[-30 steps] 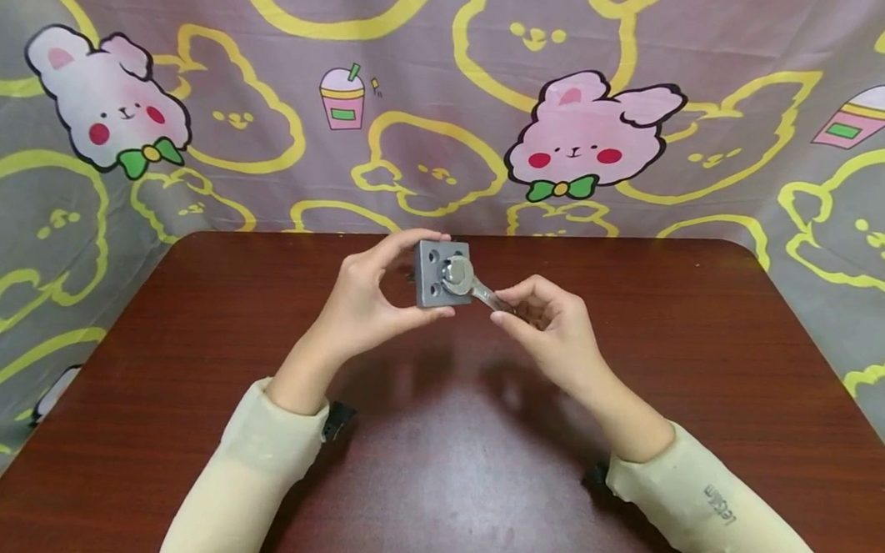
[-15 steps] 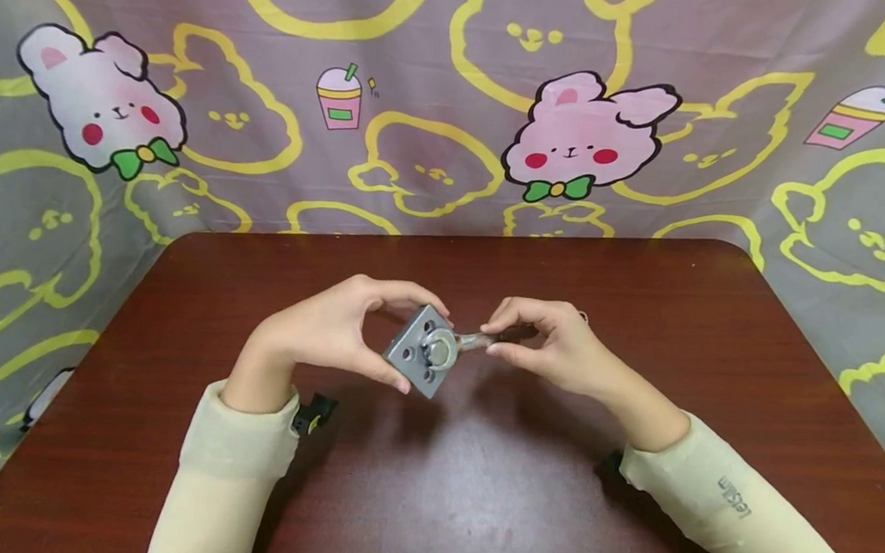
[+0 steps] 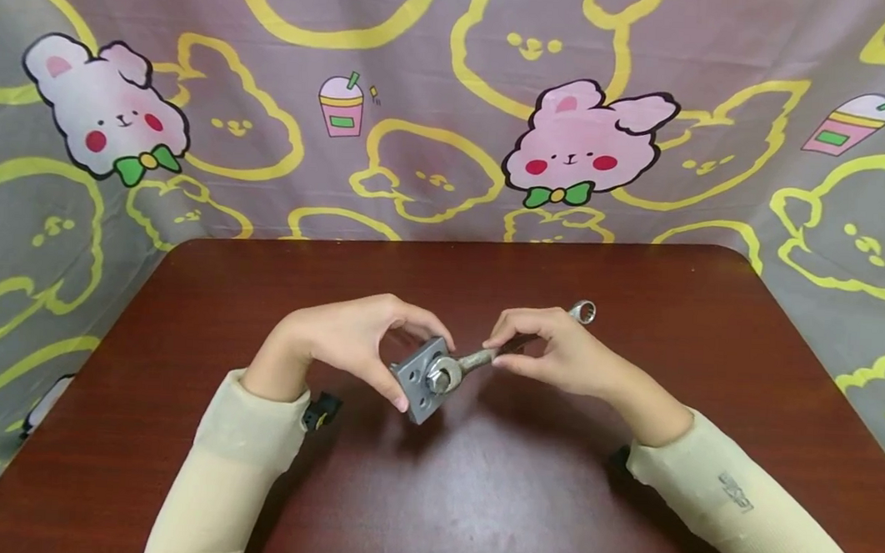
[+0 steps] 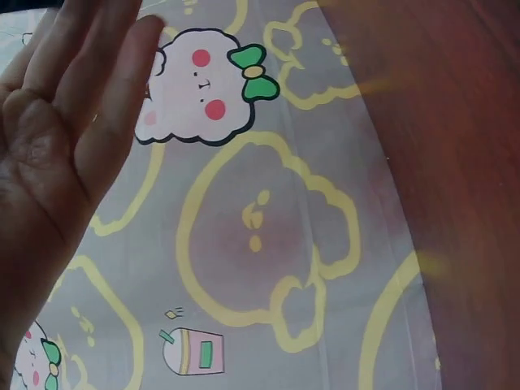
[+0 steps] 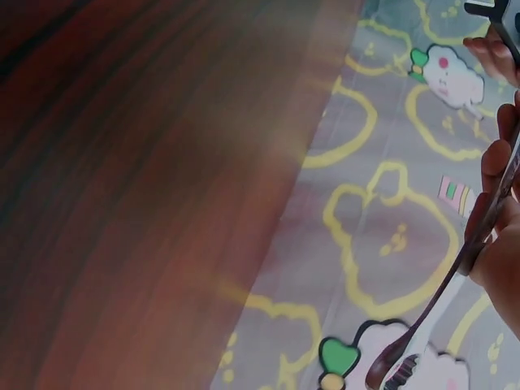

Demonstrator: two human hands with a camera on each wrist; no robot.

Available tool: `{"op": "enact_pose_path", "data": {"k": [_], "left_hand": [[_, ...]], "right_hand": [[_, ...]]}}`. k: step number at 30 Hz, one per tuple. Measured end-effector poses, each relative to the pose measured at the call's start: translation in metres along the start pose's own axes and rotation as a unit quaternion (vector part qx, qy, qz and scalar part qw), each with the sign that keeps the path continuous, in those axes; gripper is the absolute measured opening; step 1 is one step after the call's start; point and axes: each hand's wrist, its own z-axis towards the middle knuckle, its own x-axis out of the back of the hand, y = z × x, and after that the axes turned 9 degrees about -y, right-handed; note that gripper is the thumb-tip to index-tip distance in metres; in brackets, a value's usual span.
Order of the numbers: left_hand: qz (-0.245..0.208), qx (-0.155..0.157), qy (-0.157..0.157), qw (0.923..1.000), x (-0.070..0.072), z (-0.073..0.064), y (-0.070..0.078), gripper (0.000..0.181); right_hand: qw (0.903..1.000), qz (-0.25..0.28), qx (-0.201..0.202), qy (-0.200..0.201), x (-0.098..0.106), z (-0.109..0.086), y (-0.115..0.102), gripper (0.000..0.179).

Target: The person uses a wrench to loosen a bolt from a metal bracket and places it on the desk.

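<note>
My left hand (image 3: 352, 339) grips a grey square metal plate (image 3: 419, 390) by opposite edges, thumb low and fingers on the far edge. The plate has several holes and is tilted, held above the table. A hex bolt head (image 3: 439, 381) stands out from its face. Round that head sits the open end of a combination wrench (image 3: 477, 360). My right hand (image 3: 566, 354) pinches the wrench handle between thumb and fingers, its ring end (image 3: 583, 311) showing beyond the knuckles. In the left wrist view only the left palm and fingers (image 4: 114, 106) show; the plate is out of sight there.
Below both hands lies a dark red-brown wooden table (image 3: 445, 510) with rounded far corners. A patterned cloth (image 3: 438, 76) with cartoon rabbits hangs behind it and along both sides. Each wrist carries a small black camera, the left one (image 3: 323, 412) plainly visible.
Both hands have come lower, and the plate has turned from nearly upright to tilted. The wrench handle has swung from pointing down-right to up-right, bringing its ring end into sight.
</note>
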Motion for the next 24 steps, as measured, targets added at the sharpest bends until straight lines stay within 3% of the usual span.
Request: {"op": "enact_pose_path", "data": {"k": [4,8,11,14,18,21,24], "left_hand": [[-0.018,-0.012,0.07,0.9973,-0.001,0.002,-0.004,0.068],[-0.001,-0.036,0.18,0.9829,-0.003,0.008,-0.007,0.072],[0.034,-0.044,0.265,0.9626,-0.005,0.013,-0.01,0.074],[0.067,-0.047,0.338,0.9377,-0.006,0.019,-0.012,0.075],[0.117,-0.053,0.412,0.9021,-0.006,0.026,-0.017,0.075],[0.148,-0.064,0.449,0.8787,-0.006,0.032,-0.02,0.075],[0.158,-0.076,0.473,0.8635,-0.007,0.036,-0.024,0.074]], "right_hand": [[0.998,-0.012,-0.039,0.049,0.006,-0.009,0.005,0.025],[0.9909,-0.01,-0.072,0.114,0.01,-0.015,0.008,0.023],[0.9821,0.013,-0.09,0.165,0.011,-0.017,0.007,0.022],[0.9678,0.064,-0.11,0.217,0.012,-0.016,0.005,0.02],[0.9462,0.134,-0.139,0.259,0.011,-0.008,0.003,0.019],[0.9425,0.147,-0.153,0.258,0.007,-0.002,0.002,0.018],[0.9467,0.137,-0.154,0.248,0.0,0.003,0.002,0.019]]}}
